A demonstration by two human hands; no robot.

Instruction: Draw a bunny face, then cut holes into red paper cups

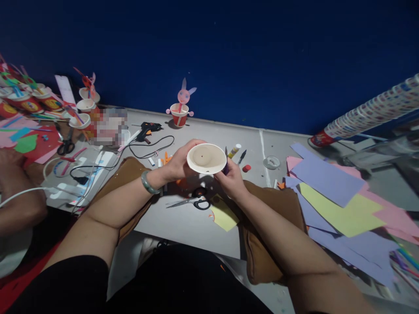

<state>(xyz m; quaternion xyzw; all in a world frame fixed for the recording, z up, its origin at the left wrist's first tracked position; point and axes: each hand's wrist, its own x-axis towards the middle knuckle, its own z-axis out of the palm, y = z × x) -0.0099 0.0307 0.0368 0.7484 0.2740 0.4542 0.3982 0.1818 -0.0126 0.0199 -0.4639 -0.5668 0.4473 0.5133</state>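
Note:
A white-lined paper cup (207, 158) is tilted so that I look into it; a small dark spot shows on its bottom and another near its front rim. My left hand (179, 163) is wrapped around its left side. At its right side, my right hand (233, 181) is closed around a slim, dark purple pen-like tool (226, 160) with its thin tip pointing up. Whether those fingers also grip the cup is hard to see. Below the hands lie black-handled scissors (190, 202) and a cut piece of yellow paper (226, 218).
Behind the hands stand a cup with a pink rabbit figure (180, 115) and a black glue gun (149, 130) with its cord. Brown cushions (271, 231) lie under my arms. Coloured paper (330, 183) and a long cup stack (369, 109) are right; another person's arm (21, 196) is left.

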